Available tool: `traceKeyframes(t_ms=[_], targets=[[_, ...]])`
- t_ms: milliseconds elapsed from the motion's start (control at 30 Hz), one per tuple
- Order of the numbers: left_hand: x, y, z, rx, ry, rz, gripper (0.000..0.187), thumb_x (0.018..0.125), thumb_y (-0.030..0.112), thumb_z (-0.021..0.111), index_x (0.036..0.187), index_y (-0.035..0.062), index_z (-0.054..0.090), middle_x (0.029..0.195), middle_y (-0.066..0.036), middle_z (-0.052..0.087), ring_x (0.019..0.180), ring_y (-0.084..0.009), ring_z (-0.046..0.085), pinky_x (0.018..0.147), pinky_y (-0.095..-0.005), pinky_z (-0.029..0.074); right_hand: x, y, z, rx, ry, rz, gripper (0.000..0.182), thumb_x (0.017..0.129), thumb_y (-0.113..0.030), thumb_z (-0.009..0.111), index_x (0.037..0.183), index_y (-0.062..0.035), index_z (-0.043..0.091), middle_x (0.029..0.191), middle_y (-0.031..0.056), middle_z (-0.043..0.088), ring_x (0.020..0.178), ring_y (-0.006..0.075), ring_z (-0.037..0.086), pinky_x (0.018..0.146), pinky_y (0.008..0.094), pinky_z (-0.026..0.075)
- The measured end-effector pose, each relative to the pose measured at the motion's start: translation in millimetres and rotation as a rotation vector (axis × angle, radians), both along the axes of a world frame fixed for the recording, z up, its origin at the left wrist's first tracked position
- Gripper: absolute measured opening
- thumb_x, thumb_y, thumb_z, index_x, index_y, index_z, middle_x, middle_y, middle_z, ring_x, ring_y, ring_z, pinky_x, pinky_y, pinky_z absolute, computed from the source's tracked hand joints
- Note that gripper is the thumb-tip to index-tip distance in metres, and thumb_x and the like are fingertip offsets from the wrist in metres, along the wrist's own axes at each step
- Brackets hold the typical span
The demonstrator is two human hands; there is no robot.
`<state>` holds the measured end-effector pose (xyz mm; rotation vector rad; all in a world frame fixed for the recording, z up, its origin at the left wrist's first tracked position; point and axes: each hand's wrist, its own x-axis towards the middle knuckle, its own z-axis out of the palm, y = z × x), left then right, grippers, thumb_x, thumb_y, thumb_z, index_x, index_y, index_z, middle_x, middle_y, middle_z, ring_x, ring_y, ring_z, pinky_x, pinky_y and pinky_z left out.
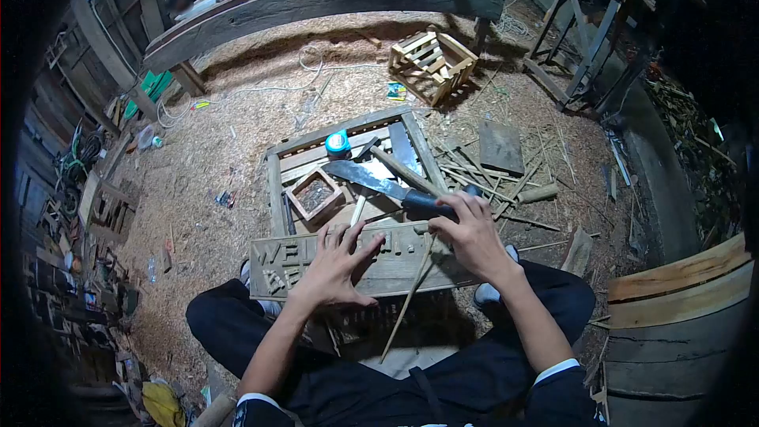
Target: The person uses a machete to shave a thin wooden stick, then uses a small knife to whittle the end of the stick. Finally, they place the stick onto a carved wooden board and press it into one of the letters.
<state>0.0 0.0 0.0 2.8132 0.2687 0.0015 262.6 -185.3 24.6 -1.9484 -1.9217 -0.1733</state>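
Across my lap lies a wooden board [379, 275] with raised wooden letters, "WEL" readable at its left end. My left hand [328, 267] rests on it, fingers spread, partly covering the lettering. Over the board's right part, my right hand [476, 239] is curled, thumb and fingers drawn together; what they hold, if anything, is hidden. A small wooden piece [422, 229] lies by its thumb, and a thin stick [408, 300] slants down below it. A large knife [365, 178] with a black handle lies just beyond, beside a hammer [407, 172] with a wooden handle.
A slatted wooden frame [277, 182] holds a small square wooden box [304, 204] and a blue tape measure [337, 143]. Thin sticks [506, 182] lie to the right. A slatted crate [433, 65] stands farther back, before a long bench [332, 12]. Shavings cover the ground.
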Motion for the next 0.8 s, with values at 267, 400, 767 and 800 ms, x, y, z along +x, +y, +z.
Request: traceKeyframes(t_ms=[267, 400, 767, 800], targets=[[2.6, -2.6, -11.7, -0.019, -0.14, -0.027, 0.121, 0.056, 0.073, 0.084, 0.16, 0.0293, 0.04, 0.158, -0.022, 0.038, 0.138, -0.0485, 0.04, 0.117, -0.0625, 0.024, 0.7, 31.4, -7.1, -0.12, -0.079, -0.028, 0.038, 0.091, -0.004, 0.054, 0.125, -0.0172, 0.06, 0.137, 0.0176, 0.056, 0.127, 0.0331, 0.055, 0.105, 0.0459, 0.04], [0.4, -0.2, -14.4, 0.007, -0.141, -0.032, 0.119, 0.057, 0.075, 0.083, 0.159, 0.0294, 0.042, 0.157, -0.022, 0.039, 0.137, -0.0476, 0.041, 0.117, -0.0613, 0.026, 0.3, 40.2, -7.3, -0.168, -0.095, -0.03, 0.035, 0.092, -0.007, 0.054, 0.124, -0.0188, 0.061, 0.132, 0.0171, 0.057, 0.12, 0.0342, 0.057, 0.102, 0.046, 0.042], [-0.7, -3.6, -9.6, 0.016, -0.182, -0.007, 0.119, 0.056, 0.074, 0.083, 0.159, 0.0315, 0.041, 0.159, -0.023, 0.035, 0.139, -0.0469, 0.037, 0.117, -0.061, 0.024, -10.1, 37.1, -4.5, -0.227, -0.061, 0.002, 0.031, 0.095, -0.012, 0.054, 0.125, -0.0184, 0.059, 0.109, 0.0167, 0.062, 0.105, 0.0359, 0.066, 0.083, 0.0458, 0.054], [-0.5, -2.8, -8.6, 0.019, -0.191, -0.004, 0.12, 0.056, 0.074, 0.084, 0.16, 0.0319, 0.041, 0.158, -0.024, 0.036, 0.139, -0.0469, 0.038, 0.117, -0.0609, 0.025, -10.1, 37.9, -1.4, -0.226, -0.062, 0.003, 0.031, 0.095, -0.012, 0.054, 0.125, -0.0184, 0.059, 0.109, 0.0167, 0.062, 0.105, 0.0359, 0.066, 0.083, 0.0458, 0.054]])
